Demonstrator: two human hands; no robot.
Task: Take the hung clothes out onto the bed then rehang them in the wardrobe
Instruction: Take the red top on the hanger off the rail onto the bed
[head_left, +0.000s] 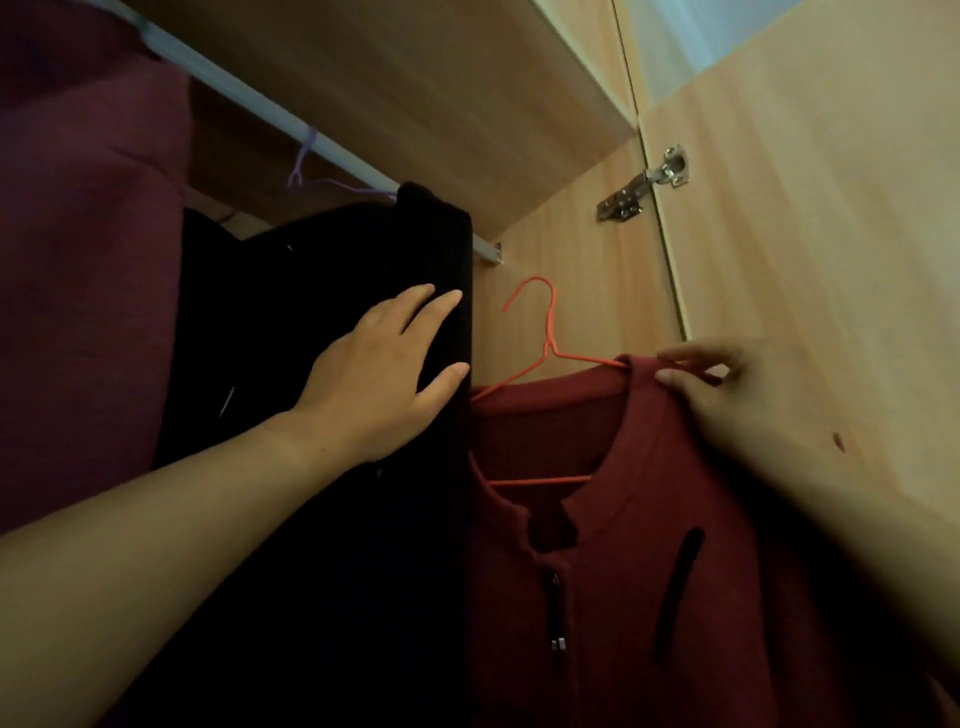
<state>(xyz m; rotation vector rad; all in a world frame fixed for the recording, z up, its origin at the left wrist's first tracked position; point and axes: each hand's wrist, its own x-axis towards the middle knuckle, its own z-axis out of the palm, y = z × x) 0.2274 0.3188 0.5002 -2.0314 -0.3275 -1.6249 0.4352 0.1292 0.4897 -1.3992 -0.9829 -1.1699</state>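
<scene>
The left hand (384, 369) lies open and flat on the black coat (332, 312) hanging on the rail (260, 104). The right hand (727, 395) pinches the red top (675, 545) on its orange hanger (545, 332), below the rail

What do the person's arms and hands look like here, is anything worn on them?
Both are bare. The left hand and its forearm show no sleeve, glove, watch or ring as far as the frame reaches. The right hand is blurred and close to the camera, but it too shows no sleeve or glove; finer details such as rings cannot be told there.
</scene>
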